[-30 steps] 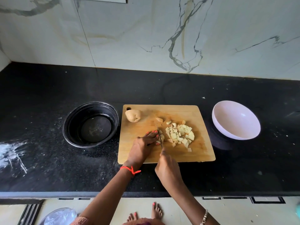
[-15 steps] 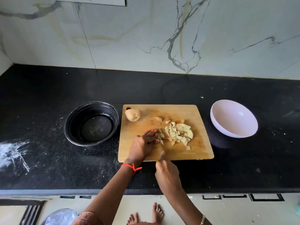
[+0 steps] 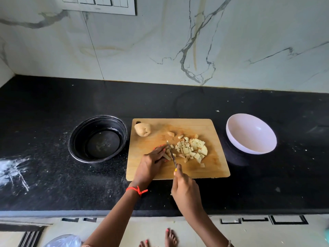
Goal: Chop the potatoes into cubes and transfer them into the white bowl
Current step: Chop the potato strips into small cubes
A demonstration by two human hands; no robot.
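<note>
A wooden cutting board lies on the black counter. A heap of pale potato cubes sits at its middle right. One whole potato rests at the board's far left corner. My left hand holds down potato strips just left of the heap. My right hand grips a knife by its handle, the blade lying across the strips beside my left fingertips. The white bowl stands empty to the right of the board.
A black round bowl sits left of the board, with only a wet film inside. White powder smears mark the counter at far left. A marble wall backs the counter, with a switch plate at top.
The knife blade has lifted and moved slightly left along the strips. My left hand has edged back. The view tilted up a little, showing the switch plate.
</note>
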